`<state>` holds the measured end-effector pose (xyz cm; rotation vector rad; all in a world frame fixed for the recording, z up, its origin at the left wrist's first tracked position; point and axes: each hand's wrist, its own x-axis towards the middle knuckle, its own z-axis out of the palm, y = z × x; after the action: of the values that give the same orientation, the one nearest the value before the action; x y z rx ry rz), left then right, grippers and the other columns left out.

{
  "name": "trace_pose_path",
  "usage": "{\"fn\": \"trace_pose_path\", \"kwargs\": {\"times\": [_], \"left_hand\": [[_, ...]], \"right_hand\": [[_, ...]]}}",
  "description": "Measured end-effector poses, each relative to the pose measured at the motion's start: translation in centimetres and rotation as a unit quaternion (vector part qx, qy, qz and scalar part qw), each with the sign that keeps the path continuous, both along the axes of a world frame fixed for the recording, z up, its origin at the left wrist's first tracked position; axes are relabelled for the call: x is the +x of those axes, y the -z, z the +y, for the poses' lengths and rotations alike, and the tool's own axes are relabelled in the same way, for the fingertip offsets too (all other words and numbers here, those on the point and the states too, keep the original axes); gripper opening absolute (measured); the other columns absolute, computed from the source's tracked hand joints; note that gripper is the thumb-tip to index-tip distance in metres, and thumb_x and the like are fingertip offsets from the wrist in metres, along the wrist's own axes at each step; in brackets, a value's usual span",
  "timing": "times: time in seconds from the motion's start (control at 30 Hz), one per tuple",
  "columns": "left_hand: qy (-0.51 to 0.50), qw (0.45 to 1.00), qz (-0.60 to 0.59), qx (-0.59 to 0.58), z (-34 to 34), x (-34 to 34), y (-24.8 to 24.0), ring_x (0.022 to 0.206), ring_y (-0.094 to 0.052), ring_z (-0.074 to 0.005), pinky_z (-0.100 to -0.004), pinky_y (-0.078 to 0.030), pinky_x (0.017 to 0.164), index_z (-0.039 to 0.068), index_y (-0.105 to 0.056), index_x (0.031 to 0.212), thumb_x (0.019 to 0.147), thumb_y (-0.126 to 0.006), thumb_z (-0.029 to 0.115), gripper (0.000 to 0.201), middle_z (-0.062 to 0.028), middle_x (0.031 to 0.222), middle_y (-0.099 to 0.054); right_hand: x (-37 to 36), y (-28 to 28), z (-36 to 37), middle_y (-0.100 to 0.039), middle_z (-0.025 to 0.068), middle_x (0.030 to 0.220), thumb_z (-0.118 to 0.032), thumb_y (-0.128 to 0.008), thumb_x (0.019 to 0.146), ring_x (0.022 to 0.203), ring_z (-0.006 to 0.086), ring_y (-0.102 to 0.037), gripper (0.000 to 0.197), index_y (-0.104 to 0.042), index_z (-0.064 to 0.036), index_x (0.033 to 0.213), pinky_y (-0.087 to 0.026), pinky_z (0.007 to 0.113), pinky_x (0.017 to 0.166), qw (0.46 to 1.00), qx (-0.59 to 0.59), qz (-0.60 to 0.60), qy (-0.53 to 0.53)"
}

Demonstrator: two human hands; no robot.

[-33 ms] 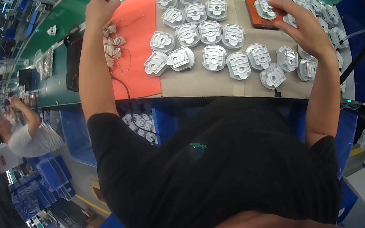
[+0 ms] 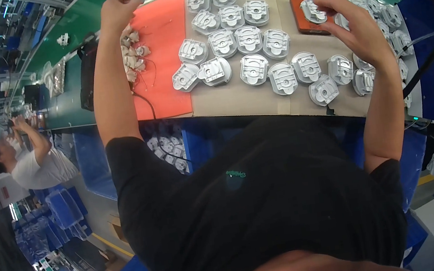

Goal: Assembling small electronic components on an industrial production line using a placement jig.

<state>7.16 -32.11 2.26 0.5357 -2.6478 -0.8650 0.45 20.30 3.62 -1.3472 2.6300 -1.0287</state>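
Grey cast-metal housings (image 2: 249, 39) lie in rows on the beige mat (image 2: 245, 98) of the worktop (image 2: 101, 18), most touching or just beside one another. The right hand (image 2: 357, 27) reaches to the far right of the mat, where one housing (image 2: 312, 11) sits on an orange-red block (image 2: 304, 24); its fingertips (image 2: 323, 3) rest on that housing's far edge, the grip curled loosely about the part but not closed round it. More housings (image 2: 389, 17) are stacked just beyond the right hand, along the worktop's right edge. The left hand (image 2: 118, 8) is raised at the far left edge of a red mat (image 2: 162, 60), its grip clenched into a fist; whether it encloses anything cannot be told. Just beside the left forearm lies a cluster of small white parts (image 2: 133, 55) with thin dark wires, resting on the red mat. A dark cable (image 2: 149, 106) runs from this cluster toward the near edge of the worktop. Below that edge, a blue bin (image 2: 166, 148) holds further grey parts. At the left, well apart from the worktop, another person in a white shirt (image 2: 38, 166) works with arms raised.
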Motion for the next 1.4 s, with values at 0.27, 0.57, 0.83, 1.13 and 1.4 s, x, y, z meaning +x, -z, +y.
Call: {"fn": "trace_pose_path", "kwargs": {"times": [0.27, 0.57, 0.83, 1.13, 1.4], "left_hand": [[0.304, 0.78, 0.076, 0.542, 12.7, -1.5, -3.3, 0.085, -0.063, -0.0172, -0.0305, -0.052, 0.075, -0.005, -0.053, 0.133, 0.097, -0.064, 0.021, 0.045, -0.0098, 0.104, -0.065], [0.382, 0.685, 0.043, 0.619, 25.7, -4.2, -0.7, 0.102, -0.067, -0.0198, -0.0365, -0.056, 0.09, -0.003, -0.061, 0.124, 0.093, -0.072, 0.007, 0.034, -0.0126, 0.117, -0.067], [0.392, 0.748, 0.112, 0.524, 29.3, -7.4, 2.7, 0.11, -0.065, -0.0201, -0.037, -0.055, 0.1, -0.001, -0.06, 0.125, 0.09, -0.075, 0.0, 0.038, -0.0105, 0.121, -0.065], [0.317, 0.904, -0.022, 0.285, 27.3, -9.9, 4.7, 0.103, -0.068, -0.0178, -0.0315, -0.058, 0.088, -0.005, -0.062, 0.129, 0.096, -0.073, 0.021, 0.043, -0.0125, 0.12, -0.067], [0.366, 0.905, -0.025, 0.216, 29.5, -10.7, 5.1, 0.082, -0.07, -0.0219, -0.0341, -0.057, 0.072, -0.01, -0.062, 0.12, 0.082, -0.085, 0.032, 0.061, -0.0171, 0.095, -0.072]], "right_hand": [[0.2, -1.4, -6.6, -0.07, 0.0103, 0.117, -0.017, -0.076, 0.088, 0.103, 0.025, -0.069, 0.041, -0.062, -0.0036, 0.124, -0.057, 0.036, 0.085, 0.975, -0.203, 0.082, -0.038], [-1.0, 0.9, -5.0, -0.071, 0.0109, 0.107, -0.027, -0.08, 0.089, 0.087, 0.0166, -0.07, 0.04, -0.067, 0.0019, 0.113, -0.057, 0.031, 0.078, 0.927, -0.324, -0.182, 0.042], [-4.4, 3.2, -1.8, -0.073, 0.0121, 0.101, -0.008, -0.078, 0.085, 0.089, 0.0203, -0.071, 0.04, -0.064, 0.0028, 0.121, -0.057, 0.033, 0.083, 0.838, -0.397, -0.369, 0.057], [-7.6, 5.4, -0.3, -0.074, 0.0162, 0.089, -0.016, -0.076, 0.082, 0.083, 0.0249, -0.072, 0.026, -0.072, 0.0012, 0.102, -0.057, 0.036, 0.078, 0.978, -0.078, -0.047, 0.186], [-6.1, 3.6, -0.8, -0.073, 0.0205, 0.087, -0.012, -0.072, 0.083, 0.08, 0.0321, -0.072, 0.024, -0.073, 0.0031, 0.101, -0.056, 0.039, 0.075, 0.986, -0.007, -0.062, 0.156]]}}
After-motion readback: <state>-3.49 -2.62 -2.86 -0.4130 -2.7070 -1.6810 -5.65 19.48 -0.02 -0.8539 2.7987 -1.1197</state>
